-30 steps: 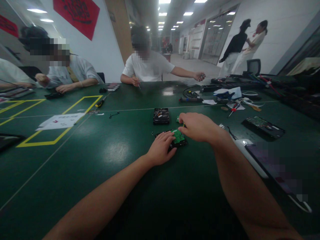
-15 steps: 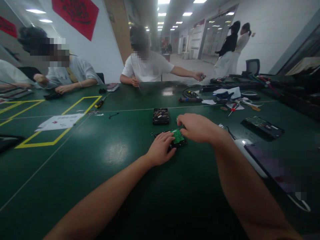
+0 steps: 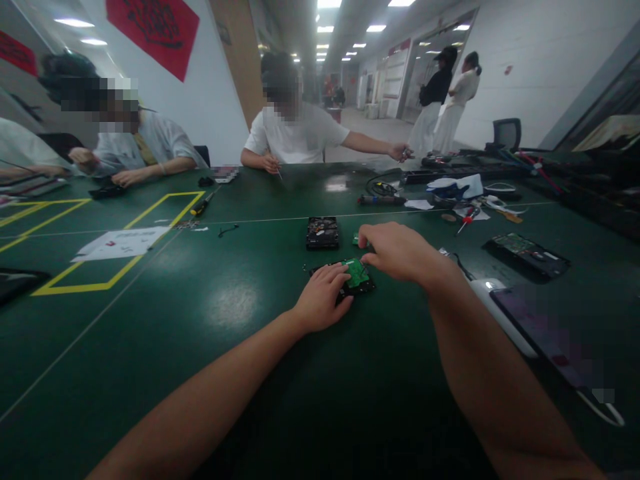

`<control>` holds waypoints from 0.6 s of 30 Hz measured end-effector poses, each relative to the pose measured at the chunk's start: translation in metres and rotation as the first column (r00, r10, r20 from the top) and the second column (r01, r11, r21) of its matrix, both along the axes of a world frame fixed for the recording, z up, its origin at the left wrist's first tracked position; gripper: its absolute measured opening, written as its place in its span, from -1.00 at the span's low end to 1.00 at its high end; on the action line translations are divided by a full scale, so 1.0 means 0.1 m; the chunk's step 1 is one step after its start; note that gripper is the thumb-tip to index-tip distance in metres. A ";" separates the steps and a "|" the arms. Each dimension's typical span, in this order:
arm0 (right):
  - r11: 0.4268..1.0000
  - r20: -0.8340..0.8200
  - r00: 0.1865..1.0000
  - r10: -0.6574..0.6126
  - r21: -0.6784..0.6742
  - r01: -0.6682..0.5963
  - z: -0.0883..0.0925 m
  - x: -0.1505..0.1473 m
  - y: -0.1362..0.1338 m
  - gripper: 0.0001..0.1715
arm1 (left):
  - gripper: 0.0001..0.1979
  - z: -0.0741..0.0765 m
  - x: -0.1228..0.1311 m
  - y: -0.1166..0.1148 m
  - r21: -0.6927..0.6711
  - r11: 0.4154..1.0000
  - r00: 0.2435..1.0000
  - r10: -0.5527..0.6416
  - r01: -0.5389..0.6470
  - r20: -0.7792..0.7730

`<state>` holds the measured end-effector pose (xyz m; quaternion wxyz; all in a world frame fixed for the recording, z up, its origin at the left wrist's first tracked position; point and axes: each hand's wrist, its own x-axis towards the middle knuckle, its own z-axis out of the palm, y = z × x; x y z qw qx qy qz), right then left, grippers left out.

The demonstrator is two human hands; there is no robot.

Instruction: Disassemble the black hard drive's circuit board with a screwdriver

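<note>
Under my left hand (image 3: pixel 325 293) lies a black hard drive (image 3: pixel 361 289) with a green circuit board (image 3: pixel 356 273) facing up. The left fingers are bent over its left part and the thumb is at its near edge, holding it against the table. My right hand (image 3: pixel 393 252) is closed in a pinch just above the drive's right far corner. What its fingertips hold is too small and too covered to name. Beyond the pinch sits a small green piece (image 3: pixel 355 239), partly hidden by the hand. Another hard drive (image 3: pixel 323 233) lies just past the first.
To the right are another drive (image 3: pixel 527 255), a white object (image 3: pixel 493 297), a phone-like slab (image 3: pixel 537 337) and a red screwdriver (image 3: pixel 467 219). A black cylindrical tool (image 3: pixel 383 200) lies farther back. Left are a paper sheet (image 3: pixel 117 245) and a yellow-black screwdriver (image 3: pixel 201 206). Several people sit opposite.
My right hand has shifted very slightly, showing more of the small green piece behind it. My left hand stays on the hard drive. Two standing people in the background have moved left.
</note>
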<state>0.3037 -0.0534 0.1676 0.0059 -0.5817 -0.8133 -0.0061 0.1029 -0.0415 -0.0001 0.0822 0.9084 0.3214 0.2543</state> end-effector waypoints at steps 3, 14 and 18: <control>0.997 -0.037 0.996 0.082 -0.011 -0.083 0.00 -0.01 0.00 -0.71 | -0.54 -0.01 0.00 0.00 0.007 1.000 1.000 -0.002 0.002 0.005; 0.996 0.037 0.995 -0.091 -0.024 0.092 0.01 -0.01 -0.02 -0.71 | -0.55 -0.01 0.00 0.01 0.002 1.000 1.000 0.000 0.000 0.004; 0.999 -0.025 0.999 0.028 -0.021 -0.028 0.01 -0.02 -0.01 -0.71 | -0.55 -0.02 0.00 0.01 0.002 1.000 1.000 -0.003 0.003 0.004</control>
